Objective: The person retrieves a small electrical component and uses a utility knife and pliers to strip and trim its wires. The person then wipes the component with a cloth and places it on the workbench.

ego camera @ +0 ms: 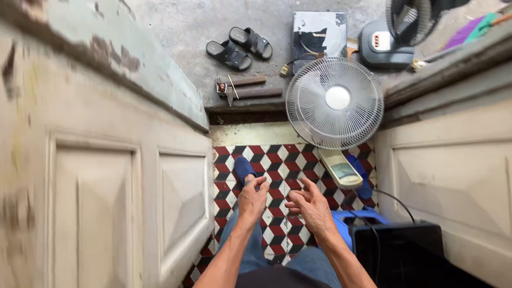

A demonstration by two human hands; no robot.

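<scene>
White fan stands just beyond both hands' empty, spread fingers.

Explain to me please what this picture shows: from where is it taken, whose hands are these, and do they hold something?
The picture comes from one camera worn on a person's head, looking down. The two bare hands are that person's own: the left hand and the right hand are stretched forward with loose fingers, and both hold nothing. Below them is a floor of red, black and white patterned tiles, between two pale wooden door panels. Nearest ahead stands a white round electric fan with a wire grille. Behind it, on grey concrete, lie a pair of black sandals and a second, dark fan.
</scene>
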